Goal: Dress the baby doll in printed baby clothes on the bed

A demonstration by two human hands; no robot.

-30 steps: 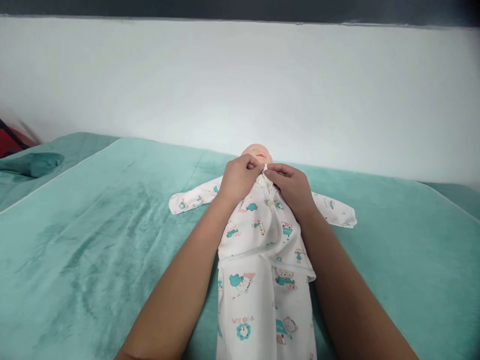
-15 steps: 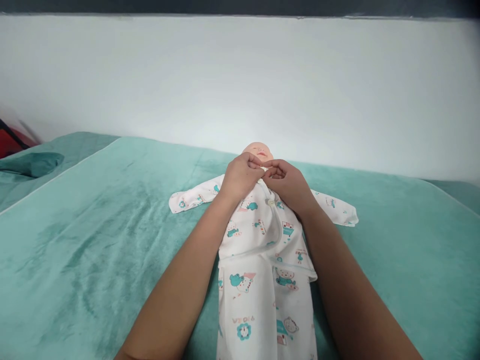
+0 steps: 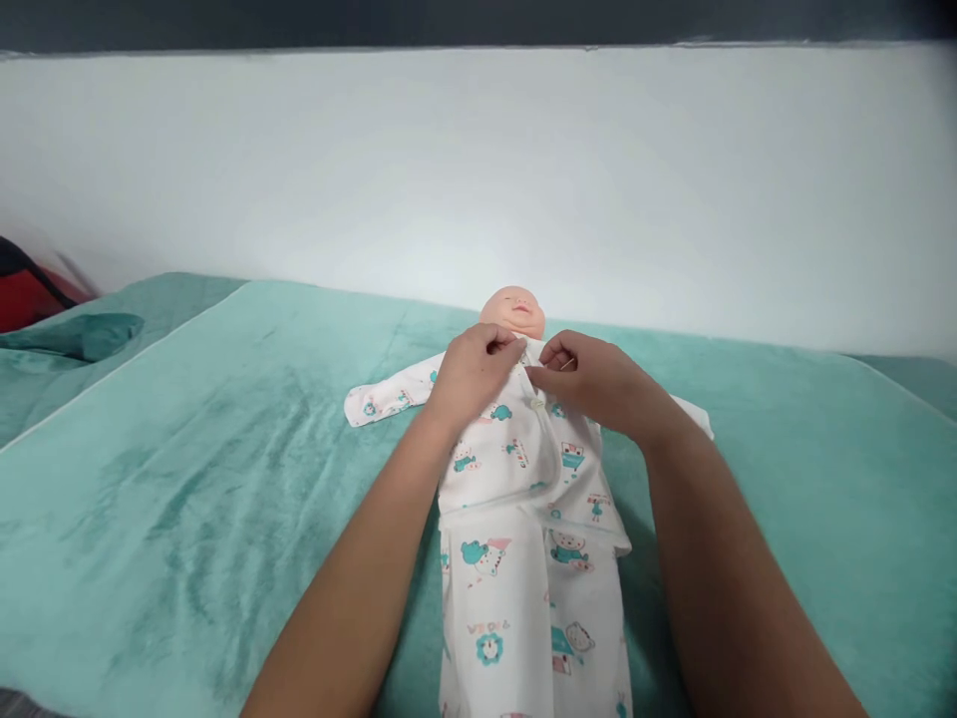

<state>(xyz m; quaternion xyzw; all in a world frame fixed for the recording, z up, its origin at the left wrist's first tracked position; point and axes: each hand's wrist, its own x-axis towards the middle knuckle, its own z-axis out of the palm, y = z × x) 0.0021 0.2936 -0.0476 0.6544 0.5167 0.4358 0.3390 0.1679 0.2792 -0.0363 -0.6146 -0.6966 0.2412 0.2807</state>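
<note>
A baby doll [image 3: 514,312] lies on its back, its head toward the wall. It wears a white baby shirt [image 3: 515,464] and matching trousers [image 3: 497,608], printed with teal and pink animals. My left hand [image 3: 478,367] is closed at the collar, its thumb and fingertips pinching the shirt's front edge. Just across from it, my right hand [image 3: 587,374] has curled fingers and thumb at the other side of the neckline, closed on the shirt cloth. A small pale fastener [image 3: 538,404] shows on the chest below my hands. My right forearm covers part of one sleeve.
A teal plush blanket [image 3: 224,479] spreads under the doll. The white wall [image 3: 478,170] rises behind the bed. At the far left lie a folded teal cloth [image 3: 75,337] and a red and black item [image 3: 30,289].
My right hand has shifted slightly right and away from my left, so a gap shows between them. Both hands sit a little lower, leaving the doll's chin uncovered.
</note>
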